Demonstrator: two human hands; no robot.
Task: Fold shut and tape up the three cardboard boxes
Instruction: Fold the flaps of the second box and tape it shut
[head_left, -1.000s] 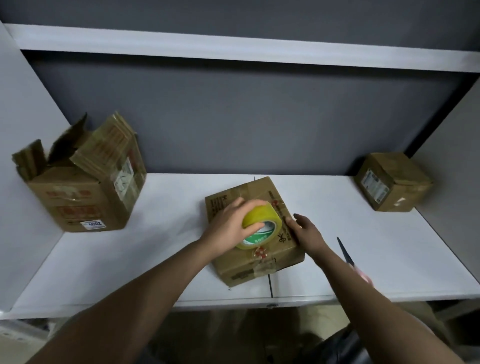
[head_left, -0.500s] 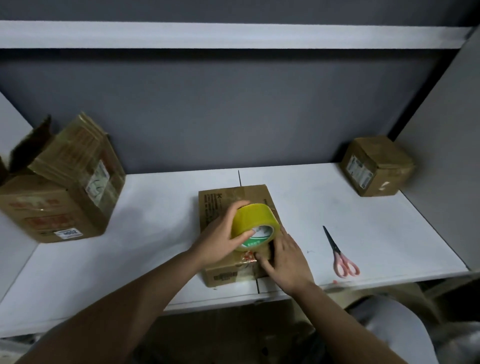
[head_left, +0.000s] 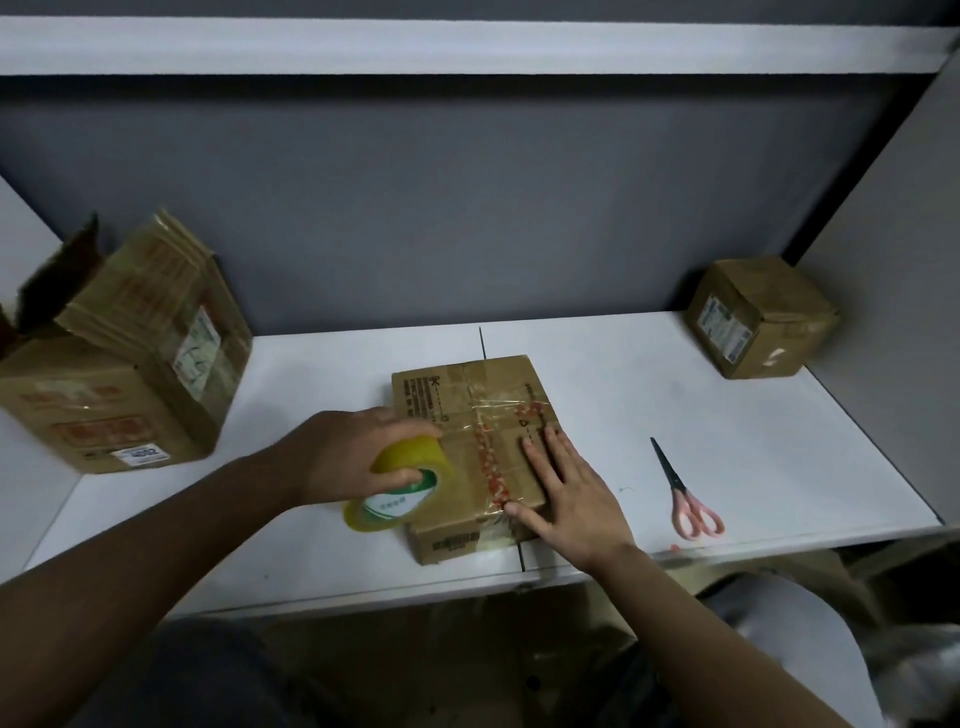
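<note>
A flat cardboard box (head_left: 457, 395) lies closed in the middle of the white table (head_left: 597, 374), with clear tape and a red-patterned strip along its seam. My left hand (head_left: 343, 457) grips a yellow tape roll (head_left: 400, 483) at the box's left front side. My right hand (head_left: 566, 483) lies flat, fingers spread, on the box's right front corner. A large box (head_left: 119, 364) with open flaps stands at the far left. A small closed box (head_left: 758, 317) sits at the back right corner.
Pink-handled scissors (head_left: 685, 493) lie on the table to the right of the middle box. Grey walls close in the back and right side, and a white shelf (head_left: 467, 44) runs overhead. The table's front edge is just below my hands.
My left hand has carried the tape roll off the box's top, down to its left front side. My right hand has slid up flat onto the box's top.
</note>
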